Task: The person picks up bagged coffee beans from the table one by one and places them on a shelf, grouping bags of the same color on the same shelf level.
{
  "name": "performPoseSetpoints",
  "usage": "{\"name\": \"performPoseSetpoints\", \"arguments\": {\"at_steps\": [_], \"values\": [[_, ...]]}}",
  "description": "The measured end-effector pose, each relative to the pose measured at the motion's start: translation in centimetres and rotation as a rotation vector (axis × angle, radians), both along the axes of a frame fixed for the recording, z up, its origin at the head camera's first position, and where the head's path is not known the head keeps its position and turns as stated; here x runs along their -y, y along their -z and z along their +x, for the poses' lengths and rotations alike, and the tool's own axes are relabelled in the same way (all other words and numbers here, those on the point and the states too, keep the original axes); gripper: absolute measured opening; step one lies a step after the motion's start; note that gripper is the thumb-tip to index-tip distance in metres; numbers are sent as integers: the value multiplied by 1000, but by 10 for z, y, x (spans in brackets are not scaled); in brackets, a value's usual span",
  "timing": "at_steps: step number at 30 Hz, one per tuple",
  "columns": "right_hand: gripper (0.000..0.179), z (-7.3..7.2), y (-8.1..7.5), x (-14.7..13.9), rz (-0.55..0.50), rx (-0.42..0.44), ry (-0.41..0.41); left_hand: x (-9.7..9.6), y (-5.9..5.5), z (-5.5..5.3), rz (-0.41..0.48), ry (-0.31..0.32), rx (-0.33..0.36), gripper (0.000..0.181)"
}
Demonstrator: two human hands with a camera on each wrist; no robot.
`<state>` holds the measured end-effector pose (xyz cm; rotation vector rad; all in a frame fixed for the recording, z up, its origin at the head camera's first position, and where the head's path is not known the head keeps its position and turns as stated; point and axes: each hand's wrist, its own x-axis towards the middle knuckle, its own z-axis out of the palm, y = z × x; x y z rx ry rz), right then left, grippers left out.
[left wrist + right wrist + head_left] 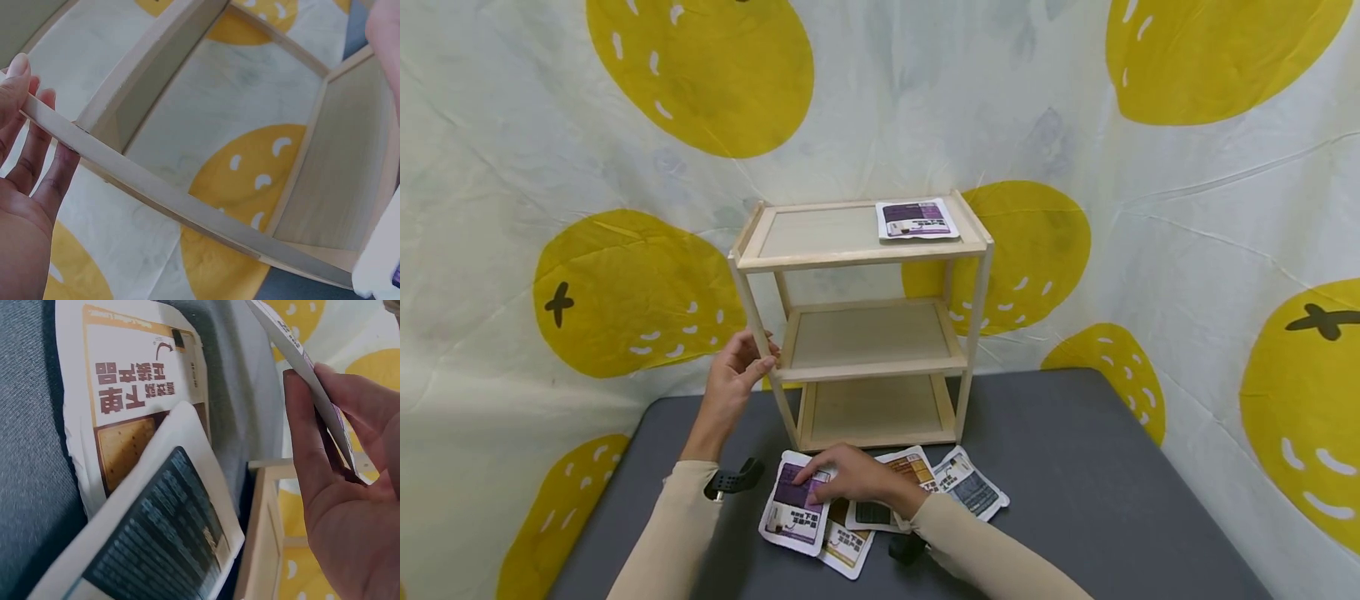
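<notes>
A three-tier wooden shelf rack [871, 371] stands in front of me. My left hand [732, 379] holds its front left post [150, 178], thumb on one side and fingers behind, level with the middle shelf. Between thumb and fingers, my right hand [859, 479] pinches a purple and white packet [792, 521]. In the right wrist view that packet [312, 384] is seen edge-on, lifted off the table. Beneath it lie an orange-brown and white packet [847, 546] and a dark-panelled packet [169, 531], partly overlapping.
Another purple packet [917, 218] lies on the top shelf's right side. More packets, one orange [917, 462] and one grey-blue [976, 490], lie before the rack on the dark grey table [1075, 500]. A fruit-patterned curtain [880, 100] hangs close behind.
</notes>
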<state>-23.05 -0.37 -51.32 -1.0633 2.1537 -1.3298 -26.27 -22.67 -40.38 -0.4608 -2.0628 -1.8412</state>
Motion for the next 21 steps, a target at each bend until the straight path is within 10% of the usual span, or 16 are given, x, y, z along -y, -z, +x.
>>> {"name": "performPoseSetpoints", "arguments": {"at_steps": [21], "values": [[22,6,-18,-42,-19,112,117,0,3,0,-29,-11,12,34]]}}
